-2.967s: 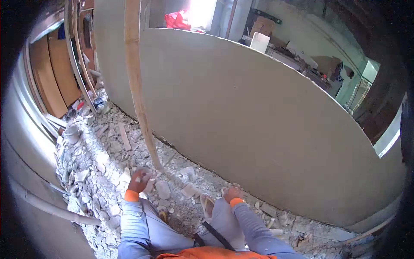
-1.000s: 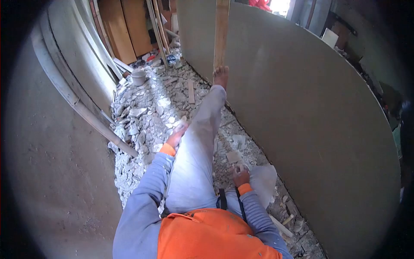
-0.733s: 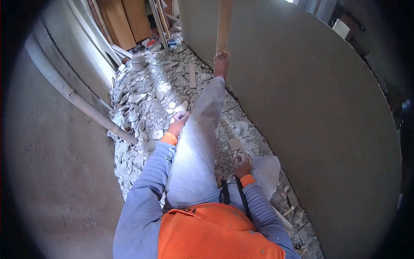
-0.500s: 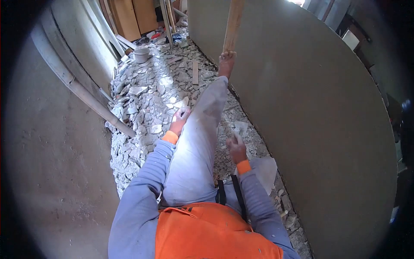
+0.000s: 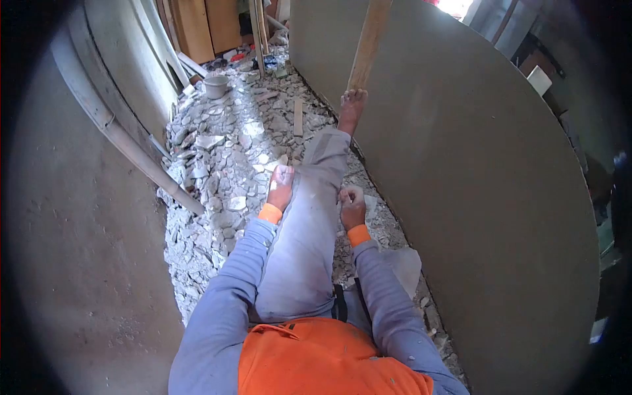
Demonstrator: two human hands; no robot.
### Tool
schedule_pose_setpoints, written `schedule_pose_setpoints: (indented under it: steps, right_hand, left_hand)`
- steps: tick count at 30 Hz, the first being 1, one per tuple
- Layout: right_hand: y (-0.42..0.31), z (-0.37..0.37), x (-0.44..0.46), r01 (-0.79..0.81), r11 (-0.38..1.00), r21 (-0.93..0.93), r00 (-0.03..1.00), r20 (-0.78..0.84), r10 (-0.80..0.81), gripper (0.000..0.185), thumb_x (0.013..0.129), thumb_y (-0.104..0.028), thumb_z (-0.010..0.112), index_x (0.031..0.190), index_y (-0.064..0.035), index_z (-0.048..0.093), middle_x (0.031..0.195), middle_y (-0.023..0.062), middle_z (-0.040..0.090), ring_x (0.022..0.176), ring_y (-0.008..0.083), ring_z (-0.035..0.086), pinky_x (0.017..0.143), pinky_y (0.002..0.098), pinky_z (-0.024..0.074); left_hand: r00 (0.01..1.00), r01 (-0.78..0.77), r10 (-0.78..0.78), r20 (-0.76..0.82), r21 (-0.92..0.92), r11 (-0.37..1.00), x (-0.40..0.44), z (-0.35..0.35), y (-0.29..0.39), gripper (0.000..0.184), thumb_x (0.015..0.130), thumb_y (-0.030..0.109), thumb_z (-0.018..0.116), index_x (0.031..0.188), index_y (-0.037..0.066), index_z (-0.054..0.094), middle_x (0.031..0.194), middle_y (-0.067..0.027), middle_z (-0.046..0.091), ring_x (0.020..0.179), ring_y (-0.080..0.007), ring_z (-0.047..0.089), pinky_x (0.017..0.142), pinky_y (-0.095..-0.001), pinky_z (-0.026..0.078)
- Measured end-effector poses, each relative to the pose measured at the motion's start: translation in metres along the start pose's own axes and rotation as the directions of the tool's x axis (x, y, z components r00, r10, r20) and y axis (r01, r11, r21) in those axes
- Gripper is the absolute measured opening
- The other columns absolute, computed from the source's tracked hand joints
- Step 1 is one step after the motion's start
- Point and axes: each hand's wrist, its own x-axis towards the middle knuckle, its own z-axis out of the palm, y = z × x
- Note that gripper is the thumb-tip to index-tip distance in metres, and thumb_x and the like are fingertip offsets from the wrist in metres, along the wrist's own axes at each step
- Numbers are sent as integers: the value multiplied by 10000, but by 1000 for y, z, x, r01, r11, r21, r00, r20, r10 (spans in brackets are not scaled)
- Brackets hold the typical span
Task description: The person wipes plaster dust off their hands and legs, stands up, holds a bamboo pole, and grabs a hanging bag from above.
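Note:
My left hand point(image 5: 281, 186) is closed against the left side of the raised leg, near the knee, and appears to pinch the cloth of the grey trouser leg point(image 5: 303, 230). On the leg's other side my right hand point(image 5: 353, 206) is curled into a fist close to the cloth; what its fingers hold, if anything, is hidden. Both hands look dusty with white powder. Beyond them the bare foot point(image 5: 353, 108) is up against the lower part of a wooden plank point(image 5: 370, 49), toes upward.
Broken rubble point(image 5: 224, 171) covers the floor between a plastered wall point(image 5: 99, 250) and a low grey partition point(image 5: 474, 197). A bamboo pole point(image 5: 141, 155) leans at the left. Farther off are a pale bucket point(image 5: 216, 86), a wood strip point(image 5: 298, 117) and wooden panels point(image 5: 197, 29).
My right hand has moved up and left, closer to the leg, and its fingers have curled in. My left hand has shifted slightly right. The trouser cloth is creased below the shin.

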Motion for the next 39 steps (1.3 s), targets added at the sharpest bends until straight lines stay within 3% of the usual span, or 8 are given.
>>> schedule_pose_setpoints:
  steps: [7, 11, 14, 23, 27, 28, 37, 39]
  right_hand:
    - [1, 0, 12, -53, 975, -214, 990, 116, 79, 145, 861, -154, 569, 904, -16, 551, 834, 86, 587, 731, 146, 533, 697, 270, 441]
    - [4, -7, 1, 12, 999, -34, 997, 82, -9, 140, 884, -140, 532, 918, -5, 543, 827, 59, 586, 751, 120, 530, 688, 252, 434]
    - [-1, -21, -12, -72, 996, 47, 987, 149, 64, 156, 898, -138, 515, 908, 10, 562, 831, 45, 584, 751, 111, 527, 677, 250, 433]
    - [-2, -17, -23, -32, 998, 57, 992, 121, 25, 383, 937, -308, 441, 925, 39, 604, 864, 100, 606, 825, 164, 541, 792, 287, 422]
    - [5, -31, -14, -150, 989, 1, 974, 173, 148, 304, 917, -242, 487, 1021, 28, 583, 963, 138, 606, 917, 205, 552, 843, 305, 419]
    - [-13, -26, -11, -42, 995, -92, 983, 177, 57, 293, 911, -224, 500, 1045, 26, 574, 990, 144, 604, 935, 209, 552, 852, 306, 418]
    - [5, -21, 21, -100, 970, -220, 933, 317, 169, 187, 824, -77, 576, 981, 23, 591, 946, 78, 615, 863, 136, 559, 782, 254, 439]
    - [13, -17, 20, -147, 983, -111, 955, 243, 170, 129, 860, -88, 535, 942, 3, 577, 911, 56, 598, 826, 115, 542, 744, 239, 438]
  left_hand:
    - [973, 215, -186, 135, -251, 944, -9, 9, -37, 222, 897, 248, 513, 895, 26, 522, 723, -89, 484, 664, -195, 436, 628, -343, 392]
    - [936, -326, 297, 190, 144, 934, -25, 5, -68, 255, 865, 98, 497, 1116, 65, 525, 815, -101, 485, 703, -243, 470, 647, -367, 410]
    - [789, -568, 591, 170, 570, 594, -36, 4, -47, 416, 789, -41, 465, 1181, 89, 512, 842, -128, 483, 751, -276, 509, 637, -380, 428]
    - [839, -490, 545, 11, 451, 746, -47, -17, -36, 277, 813, 23, 507, 1082, 44, 568, 938, -133, 583, 830, -264, 574, 765, -332, 450]
    - [903, 217, -98, 418, -247, 944, -29, -17, -36, 294, 879, 196, 535, 1098, 3, 568, 1059, -150, 557, 926, -211, 562, 843, -289, 434]
    - [898, -213, 252, 359, -147, 966, -25, -19, -39, 267, 865, 217, 556, 1016, -2, 581, 964, -119, 590, 871, -184, 571, 778, -302, 444]
    - [938, 231, -218, 270, -18, 973, -10, -4, -38, 233, 853, 225, 557, 953, 15, 562, 881, -123, 582, 851, -207, 558, 769, -311, 439]
    - [954, 42, -80, 290, 134, 990, -12, 5, -75, 312, 906, 288, 471, 1050, 24, 554, 894, -136, 576, 884, -222, 549, 816, -319, 423]
